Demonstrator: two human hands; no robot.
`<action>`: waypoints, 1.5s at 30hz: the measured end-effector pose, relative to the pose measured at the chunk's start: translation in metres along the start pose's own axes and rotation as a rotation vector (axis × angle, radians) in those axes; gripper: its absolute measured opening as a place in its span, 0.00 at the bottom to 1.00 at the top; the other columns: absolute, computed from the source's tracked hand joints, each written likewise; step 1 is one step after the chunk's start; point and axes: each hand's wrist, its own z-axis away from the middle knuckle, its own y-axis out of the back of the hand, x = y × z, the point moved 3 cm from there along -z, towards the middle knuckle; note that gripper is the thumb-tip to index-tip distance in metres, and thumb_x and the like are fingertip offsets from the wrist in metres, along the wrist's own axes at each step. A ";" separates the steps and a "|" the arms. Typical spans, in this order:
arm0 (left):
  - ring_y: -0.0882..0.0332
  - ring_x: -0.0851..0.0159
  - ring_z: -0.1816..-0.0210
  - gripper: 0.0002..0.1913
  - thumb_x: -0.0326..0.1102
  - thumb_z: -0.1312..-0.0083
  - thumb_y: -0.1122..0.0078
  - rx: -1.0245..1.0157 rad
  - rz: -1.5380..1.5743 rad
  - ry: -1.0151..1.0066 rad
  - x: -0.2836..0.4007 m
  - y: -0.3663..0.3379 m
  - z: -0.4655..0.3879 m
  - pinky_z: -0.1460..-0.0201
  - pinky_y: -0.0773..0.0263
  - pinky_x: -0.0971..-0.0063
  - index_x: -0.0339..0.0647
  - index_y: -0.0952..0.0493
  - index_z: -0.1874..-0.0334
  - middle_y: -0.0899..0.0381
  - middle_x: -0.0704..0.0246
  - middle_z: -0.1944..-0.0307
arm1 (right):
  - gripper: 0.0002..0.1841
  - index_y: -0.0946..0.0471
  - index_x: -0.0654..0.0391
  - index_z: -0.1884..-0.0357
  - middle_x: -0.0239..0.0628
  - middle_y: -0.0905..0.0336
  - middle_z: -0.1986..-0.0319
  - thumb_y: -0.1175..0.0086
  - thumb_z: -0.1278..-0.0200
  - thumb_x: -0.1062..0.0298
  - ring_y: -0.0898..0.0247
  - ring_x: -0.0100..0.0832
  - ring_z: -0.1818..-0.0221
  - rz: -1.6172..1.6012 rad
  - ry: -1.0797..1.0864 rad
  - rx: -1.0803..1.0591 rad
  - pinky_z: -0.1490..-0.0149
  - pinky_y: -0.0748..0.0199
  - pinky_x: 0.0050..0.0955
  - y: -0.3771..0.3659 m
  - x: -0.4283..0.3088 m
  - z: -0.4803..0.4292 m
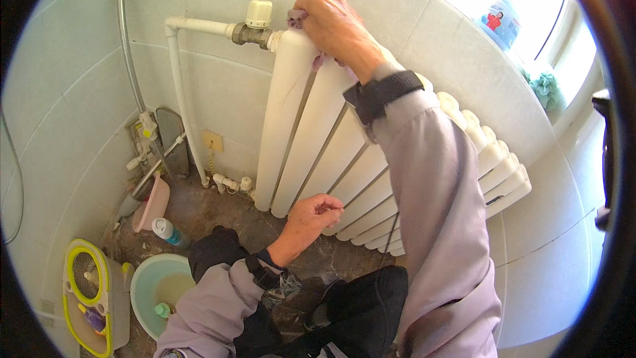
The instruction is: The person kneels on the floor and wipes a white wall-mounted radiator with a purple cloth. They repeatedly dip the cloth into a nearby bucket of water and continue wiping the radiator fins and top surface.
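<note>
A white column radiator (298, 109) stands against the tiled wall in front of me. My right hand (335, 25) presses a crumpled purple cloth (296, 18) onto its top, near the valve end. More of the cloth hangs below the palm, between the first columns. Low down, my left hand (313, 214) hovers close to the bottom of the columns, fingers loosely curled and thumb apart, with nothing visible in it. A white thermostatic valve knob (259, 13) sits on a metal valve just left of the cloth, joined to a white pipe (198, 25).
On the floor at left are a mop bucket (117, 303) with a yellow-green rim, a pale green basin (144, 283) holding cloudy water, a spray can (169, 231) and a pink basin (151, 204). A blue container (501, 25) and a green mesh sponge (545, 88) are on the sill.
</note>
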 end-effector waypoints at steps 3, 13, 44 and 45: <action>0.18 0.73 0.57 0.10 0.32 0.26 0.35 0.000 -0.024 -0.048 0.002 0.001 -0.002 0.52 0.22 0.77 0.34 0.18 0.48 0.15 0.70 0.55 | 0.15 0.14 0.53 0.51 0.47 0.12 0.60 0.49 0.34 0.73 0.15 0.53 0.54 0.023 0.020 0.007 0.50 0.18 0.48 -0.006 -0.011 0.004; 0.18 0.72 0.56 0.10 0.32 0.26 0.35 0.023 0.018 -0.036 0.004 0.010 0.003 0.52 0.22 0.76 0.35 0.18 0.48 0.15 0.70 0.55 | 0.13 0.15 0.55 0.51 0.44 0.14 0.56 0.45 0.35 0.72 0.17 0.50 0.52 0.124 0.057 0.204 0.48 0.19 0.48 0.011 0.003 0.045; 0.16 0.70 0.59 0.12 0.33 0.24 0.40 0.261 0.077 -0.147 0.014 0.023 0.006 0.53 0.22 0.75 0.35 0.20 0.44 0.15 0.68 0.54 | 0.11 0.23 0.63 0.51 0.48 0.17 0.66 0.48 0.33 0.74 0.20 0.53 0.60 -0.282 0.216 0.163 0.54 0.24 0.45 0.025 -0.026 0.121; 0.16 0.69 0.60 0.14 0.34 0.23 0.41 0.306 0.105 -0.181 0.017 0.024 0.007 0.54 0.22 0.75 0.34 0.21 0.42 0.15 0.68 0.54 | 0.09 0.23 0.63 0.53 0.49 0.18 0.67 0.47 0.34 0.74 0.20 0.56 0.60 -0.362 0.168 0.192 0.54 0.25 0.48 0.023 -0.026 0.134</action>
